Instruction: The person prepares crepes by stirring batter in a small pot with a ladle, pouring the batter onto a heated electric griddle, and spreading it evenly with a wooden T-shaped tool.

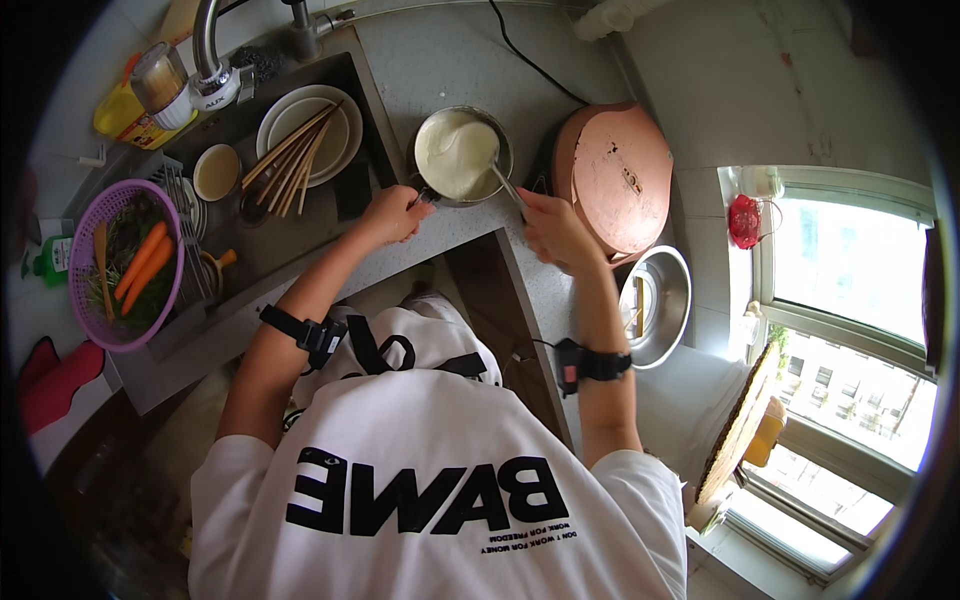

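Observation:
A metal pot stands on the grey countertop beside the sink. Thick, pale cream-coloured batter fills much of it. My left hand grips the pot's short handle at the lower left of the rim. In my right hand is the handle of a metal spoon or ladle, which slants into the batter; its bowl is hidden there. Just past my right hand sits a pink electric pan with its lid closed.
Left, the sink holds stacked bowls, wooden chopsticks and a cup. A purple basket contains carrots and greens. Under the faucet stands a yellow bottle. A steel basin lies right, near the window.

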{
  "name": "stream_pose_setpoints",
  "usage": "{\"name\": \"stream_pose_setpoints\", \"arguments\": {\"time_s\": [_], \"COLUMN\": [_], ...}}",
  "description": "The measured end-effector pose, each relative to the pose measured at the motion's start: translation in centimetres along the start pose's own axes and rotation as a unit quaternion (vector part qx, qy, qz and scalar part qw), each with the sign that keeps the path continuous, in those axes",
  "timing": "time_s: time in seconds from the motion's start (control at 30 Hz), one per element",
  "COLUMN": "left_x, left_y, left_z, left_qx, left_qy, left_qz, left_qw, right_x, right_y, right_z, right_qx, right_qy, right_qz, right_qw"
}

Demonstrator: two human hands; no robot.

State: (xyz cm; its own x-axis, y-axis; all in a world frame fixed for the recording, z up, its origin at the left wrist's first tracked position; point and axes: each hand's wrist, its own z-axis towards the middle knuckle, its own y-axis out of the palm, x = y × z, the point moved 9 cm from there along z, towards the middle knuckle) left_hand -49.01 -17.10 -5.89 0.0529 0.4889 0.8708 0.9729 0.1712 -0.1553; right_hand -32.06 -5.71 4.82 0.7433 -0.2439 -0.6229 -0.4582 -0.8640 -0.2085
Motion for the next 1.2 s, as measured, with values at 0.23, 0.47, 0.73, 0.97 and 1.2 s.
{"name": "stream_pose_setpoints", "arguments": {"time_s": [0.23,0.47,0.73,0.97,1.2], "left_x": [0.2,0.7,0.4,1.3,0.4], "left_y": [-0.4,-0.8,-0.4,-0.3,0.1], "left_z": [-0.3,-0.6,-0.6,-0.7,-0.4], "left_qx": [0.007,0.006,0.003,-0.011,-0.009], "left_qy": [0.0,-0.001,-0.002,-0.006,-0.01], "left_qz": [-0.015,0.014,0.011,0.011,-0.025], "left_qw": [1.0,1.0,1.0,1.0,1.0], "right_x": [-0.5,-1.3,-1.8,-2.2,-1.3], "right_y": [0.1,1.7,2.5,3.3,3.4], "right_z": [-2.2,-1.3,-0.9,0.2,0.4], "right_qx": [-0.079,-0.066,0.016,0.085,0.061], "right_qy": [0.041,-0.029,-0.082,-0.112,-0.095], "right_qz": [-0.007,-0.043,-0.113,-0.093,-0.039], "right_qw": [0.996,0.996,0.99,0.986,0.993]}}
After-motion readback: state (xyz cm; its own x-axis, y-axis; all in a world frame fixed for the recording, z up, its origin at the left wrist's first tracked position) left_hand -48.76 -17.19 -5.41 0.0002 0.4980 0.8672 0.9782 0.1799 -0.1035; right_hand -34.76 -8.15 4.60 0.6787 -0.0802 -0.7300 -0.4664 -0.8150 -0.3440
